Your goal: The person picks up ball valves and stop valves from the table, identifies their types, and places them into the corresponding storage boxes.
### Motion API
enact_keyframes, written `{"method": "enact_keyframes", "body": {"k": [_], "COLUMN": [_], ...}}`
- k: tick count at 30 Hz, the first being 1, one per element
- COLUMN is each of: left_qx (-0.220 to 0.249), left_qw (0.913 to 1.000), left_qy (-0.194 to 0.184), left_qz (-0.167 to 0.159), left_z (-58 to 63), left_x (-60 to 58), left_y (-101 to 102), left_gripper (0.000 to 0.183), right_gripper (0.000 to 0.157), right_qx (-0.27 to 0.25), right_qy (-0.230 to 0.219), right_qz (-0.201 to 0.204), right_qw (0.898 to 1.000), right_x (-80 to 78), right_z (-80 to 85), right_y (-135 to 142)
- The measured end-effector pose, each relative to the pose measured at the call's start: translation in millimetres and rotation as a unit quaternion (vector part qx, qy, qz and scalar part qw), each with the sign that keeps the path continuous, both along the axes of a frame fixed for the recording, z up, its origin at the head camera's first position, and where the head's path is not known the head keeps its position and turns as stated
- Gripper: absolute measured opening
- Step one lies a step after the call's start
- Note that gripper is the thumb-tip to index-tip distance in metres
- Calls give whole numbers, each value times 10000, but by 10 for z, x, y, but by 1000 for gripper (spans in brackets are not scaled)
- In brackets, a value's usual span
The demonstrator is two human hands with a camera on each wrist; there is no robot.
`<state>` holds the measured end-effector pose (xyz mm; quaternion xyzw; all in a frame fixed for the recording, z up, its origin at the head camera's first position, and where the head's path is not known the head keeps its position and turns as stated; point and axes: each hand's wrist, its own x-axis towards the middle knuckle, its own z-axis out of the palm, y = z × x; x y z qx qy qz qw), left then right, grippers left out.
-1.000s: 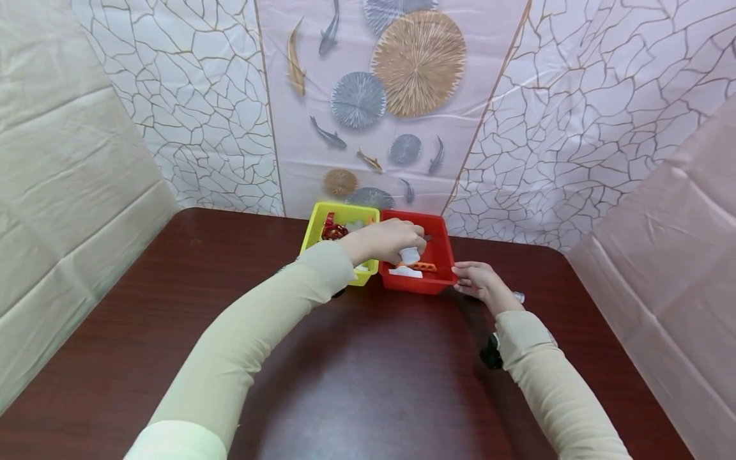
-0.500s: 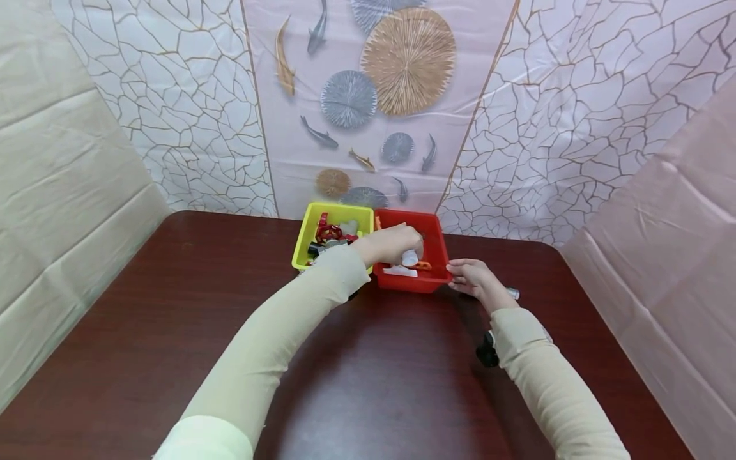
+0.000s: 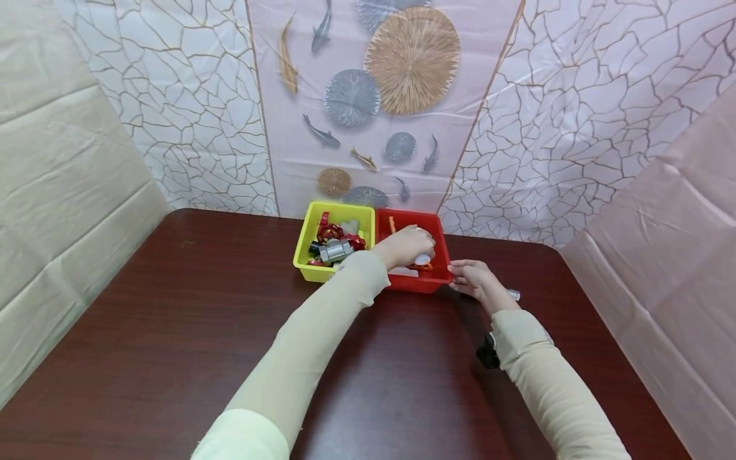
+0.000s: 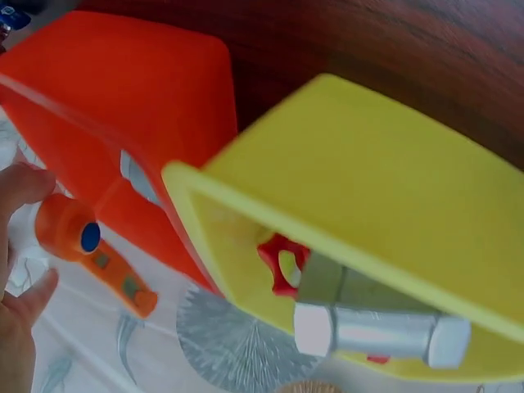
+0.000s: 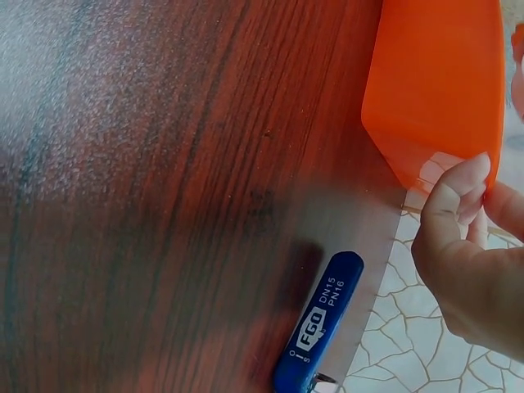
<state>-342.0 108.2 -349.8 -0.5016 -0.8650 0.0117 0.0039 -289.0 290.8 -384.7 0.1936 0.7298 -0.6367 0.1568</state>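
My left hand [image 3: 413, 245] is over the red bin [image 3: 414, 285] and grips a white plastic ball valve [image 3: 422, 259]. The valve's orange lever [image 4: 123, 286] with a blue centre cap shows in the left wrist view; the fingers hide part of the white body. Beneath the hand, another orange lever [image 3: 427, 267] and a white piece [image 3: 404, 272] lie inside the red bin. My right hand [image 5: 471, 246] pinches the red bin's near right corner between thumb and fingers.
Against the red bin's left side stands a yellow bin [image 3: 313, 273], holding a metal hex-ended fitting [image 4: 385, 327], red handwheels [image 3: 329, 231] and grey parts. A valve with a blue lever [image 5: 319, 323] lies on the dark wooden table [image 3: 172, 332], right of the red bin.
My left hand has moved right with the valve, farther over the red bin, uncovering more of the yellow bin. My right hand stays at the red bin's corner. The head view has shifted slightly.
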Motion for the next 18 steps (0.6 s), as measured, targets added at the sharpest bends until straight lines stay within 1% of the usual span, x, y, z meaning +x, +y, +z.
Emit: {"method": "enact_keyframes", "body": {"k": [3, 7, 10, 13, 16, 18], "left_qx": [-24, -15, -34, -61, -33, -44], "left_qw": [10000, 9997, 9997, 9998, 9997, 9997], "left_qy": [-31, -197, -157, -30, -125, -156], "left_qz": [-42, 139, 203, 173, 220, 182], "left_z": [-63, -141, -187, -226, -265, -290], "left_x": [-20, -42, -63, -96, -127, -141], "left_y": [106, 178, 193, 185, 166, 157], "left_gripper": [26, 29, 25, 23, 22, 22], "right_gripper": [44, 44, 45, 45, 46, 45], "right_qx": [20, 68, 86, 75, 53, 73], "right_qy": [-12, 26, 49, 74, 100, 92], "right_qz": [-72, -80, -86, -88, -78, -99], "right_qw": [10000, 9999, 9999, 9999, 9999, 9999], "right_x": [15, 25, 19, 13, 11, 11], "right_z": [-6, -23, -31, -27, -20, -20], "right_y": [9, 9, 6, 6, 2, 0]}}
